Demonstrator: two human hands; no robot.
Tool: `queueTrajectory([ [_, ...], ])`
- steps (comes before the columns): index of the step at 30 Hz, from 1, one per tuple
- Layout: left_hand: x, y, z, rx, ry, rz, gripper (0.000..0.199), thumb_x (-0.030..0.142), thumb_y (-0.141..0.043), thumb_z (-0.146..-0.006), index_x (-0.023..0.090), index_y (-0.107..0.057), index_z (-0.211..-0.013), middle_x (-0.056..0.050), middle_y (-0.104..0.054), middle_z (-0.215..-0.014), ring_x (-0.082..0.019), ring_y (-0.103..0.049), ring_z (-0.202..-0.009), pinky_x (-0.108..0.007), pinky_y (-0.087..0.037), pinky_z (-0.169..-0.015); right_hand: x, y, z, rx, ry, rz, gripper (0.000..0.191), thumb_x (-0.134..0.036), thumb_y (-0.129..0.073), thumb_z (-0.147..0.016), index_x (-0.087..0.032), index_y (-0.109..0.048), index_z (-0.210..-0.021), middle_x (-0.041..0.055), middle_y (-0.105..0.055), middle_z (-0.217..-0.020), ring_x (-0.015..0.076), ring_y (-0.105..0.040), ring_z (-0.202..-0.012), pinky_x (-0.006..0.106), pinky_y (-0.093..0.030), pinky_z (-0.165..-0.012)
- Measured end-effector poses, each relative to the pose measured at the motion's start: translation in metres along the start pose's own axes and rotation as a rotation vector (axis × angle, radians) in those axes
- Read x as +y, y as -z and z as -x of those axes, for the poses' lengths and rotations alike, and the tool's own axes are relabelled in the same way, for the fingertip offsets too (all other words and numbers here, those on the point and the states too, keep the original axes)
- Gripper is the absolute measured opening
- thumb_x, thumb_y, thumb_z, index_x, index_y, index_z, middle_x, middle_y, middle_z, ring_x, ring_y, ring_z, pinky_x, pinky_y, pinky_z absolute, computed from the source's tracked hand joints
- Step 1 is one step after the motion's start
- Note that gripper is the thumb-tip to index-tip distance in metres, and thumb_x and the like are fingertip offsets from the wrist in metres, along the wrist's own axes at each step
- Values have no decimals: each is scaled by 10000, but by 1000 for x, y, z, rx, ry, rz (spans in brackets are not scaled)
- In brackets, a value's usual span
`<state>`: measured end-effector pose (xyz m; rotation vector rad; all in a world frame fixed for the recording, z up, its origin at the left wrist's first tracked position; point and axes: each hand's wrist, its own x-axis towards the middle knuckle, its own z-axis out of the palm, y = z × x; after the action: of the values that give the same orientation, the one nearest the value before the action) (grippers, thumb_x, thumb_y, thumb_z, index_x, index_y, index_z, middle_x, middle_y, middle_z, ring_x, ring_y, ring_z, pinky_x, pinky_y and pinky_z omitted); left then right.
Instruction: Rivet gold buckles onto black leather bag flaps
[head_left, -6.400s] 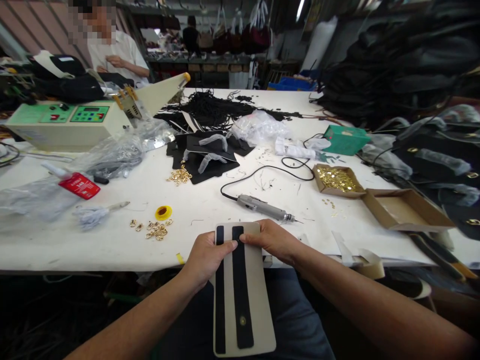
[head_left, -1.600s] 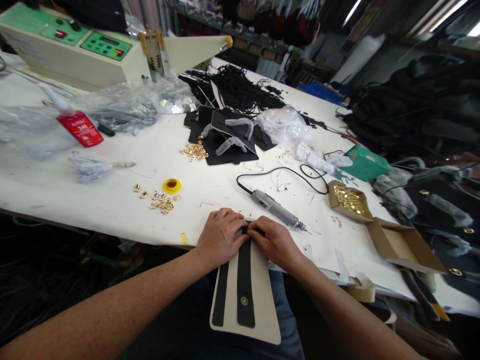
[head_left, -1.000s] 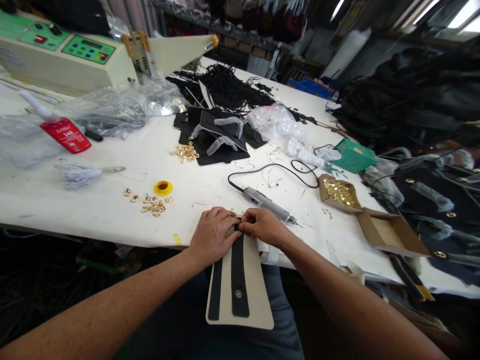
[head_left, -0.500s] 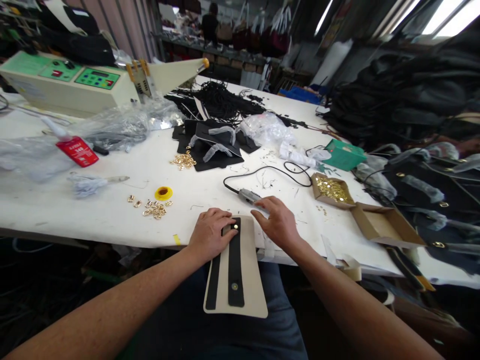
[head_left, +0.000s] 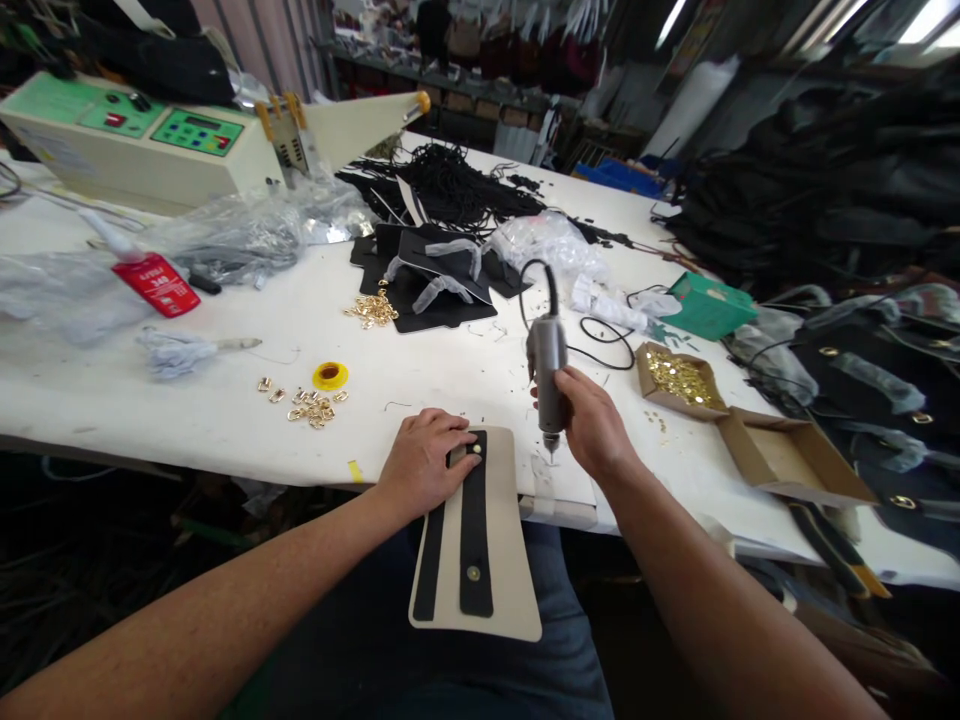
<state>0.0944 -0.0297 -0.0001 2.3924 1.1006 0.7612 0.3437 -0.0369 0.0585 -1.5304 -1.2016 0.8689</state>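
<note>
The right hand point(head_left: 596, 425) is held just over the bench point(head_left: 427, 370) near its front edge, palm turned inward, with fingers and thumb wrapped around a powered screwdriver point(head_left: 551, 370). The tool is held nearly upright, bit downward, just beside the right edge of a flat panel point(head_left: 514, 560); whether the bit is touching the bench cannot be told. The left hand point(head_left: 424, 460) is laid palm down over the panel's far left corner, its fingers extended and not curled around anything, its thumb rested beside a brass disc point(head_left: 477, 449) on the wider strap point(head_left: 474, 520). The panel is set across the bench's front edge, its near part extended over the lap. The far end of a narrower strip point(head_left: 426, 575) is hidden by the left hand. Behind the screwdriver, its black cable point(head_left: 611, 330) is looped across the bench. Left of the panel, gold rings point(head_left: 311, 408) are scattered beside a yellow roll point(head_left: 330, 376); toward the bench's right edge, a box of brass pieces point(head_left: 679, 383) is set near a shallow tray point(head_left: 787, 450). The panel is beige, smooth and round-cornered; the strips are matte black, the screwdriver's barrel is grey and cylindrical, and both containers are made of brown cardboard.
</note>
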Motion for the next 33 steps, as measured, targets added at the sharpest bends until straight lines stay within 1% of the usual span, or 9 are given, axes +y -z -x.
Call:
queueTrajectory([
  [2, 1, 0, 0, -8, -2, -8, 213, 348, -745, -923, 278, -796, -1117, -42, -765, -1271, -285, -608, -1226, -516, -478, -1006, -13, -14, 8, 32, -51, -310, 493, -643, -548, -943, -193, -669, -1104, 56, -673, -883, 205, -645, -755, 336, -556, -671],
  [4, 1, 0, -1, -10, 0, -14, 214, 354, -743, -927, 276, -795, -1119, -39, -765, -1269, -283, -608, -1225, -516, -478, -1007, -23, -32, 16, 88, -41, -423, 505, -629, -702, -869, -194, -659, -1123, 12, -627, -795, 161, -590, -636, 300, -525, -591],
  [6, 2, 0, -1, -8, 2, -19, 212, 347, -756, -917, 279, -795, -1114, -36, -765, -1265, -282, -610, -1226, -515, -479, -1010, -29, -49, 21, 134, 5, -425, 504, -566, -829, -797, -205, -659, -1105, -29, -588, -715, 136, -549, -567, 277, -489, -543],
  [10, 2, 0, 0, 5, 8, -26, 207, 324, -773, -899, 281, -791, -1101, -41, -764, -1262, -288, -611, -1240, -514, -477, -1008, -32, -69, 27, 159, 133, -359, 442, -544, -873, -767, -215, -674, -983, -37, -604, -664, 141, -568, -558, 285, -495, -550],
  [13, 1, 0, 0, 10, 14, -22, 206, 321, -775, -893, 278, -786, -1094, -38, -764, -1260, -288, -611, -1244, -519, -475, -1018, -33, -74, 30, 143, 205, -296, 390, -521, -875, -776, -215, -672, -907, -21, -636, -703, 149, -591, -591, 301, -515, -580],
  [18, 1, 0, -1, -7, 20, -21, 213, 331, -781, -882, 274, -781, -1088, -39, -766, -1239, -293, -607, -1243, -524, -473, -1034, -35, -79, 32, 121, 203, -258, 373, -513, -871, -779, -219, -665, -879, -9, -656, -748, 151, -606, -612, 314, -540, -605],
  [27, 0, 1, -2, -28, 20, -29, 222, 346, -768, -893, 286, -771, -1107, -41, -759, -1246, -305, -596, -1255, -529, -470, -1024, -35, -82, 31, 108, 200, -240, 361, -498, -870, -767, -222, -665, -879, -16, -659, -731, 144, -593, -593, 316, -557, -599],
  [30, 0, 0, -2, -26, 14, -33, 217, 347, -763, -900, 276, -767, -1105, -43, -757, -1250, -305, -596, -1257, -520, -470, -1016, -37, -81, 32, 101, 224, -203, 308, -454, -855, -772, -224, -670, -859, -25, -644, -685, 141, -578, -567, 309, -551, -579],
  [33, 0, 0, -2, -19, 17, -28, 202, 342, -743, -918, 268, -762, -1104, -48, -758, -1244, -299, -605, -1236, -511, -473, -998, -40, -81, 33, 75, 266, -128, 231, -383, -822, -785, -217, -661, -780, -23, -624, -654, 140, -568, -568, 299, -533, -570],
])
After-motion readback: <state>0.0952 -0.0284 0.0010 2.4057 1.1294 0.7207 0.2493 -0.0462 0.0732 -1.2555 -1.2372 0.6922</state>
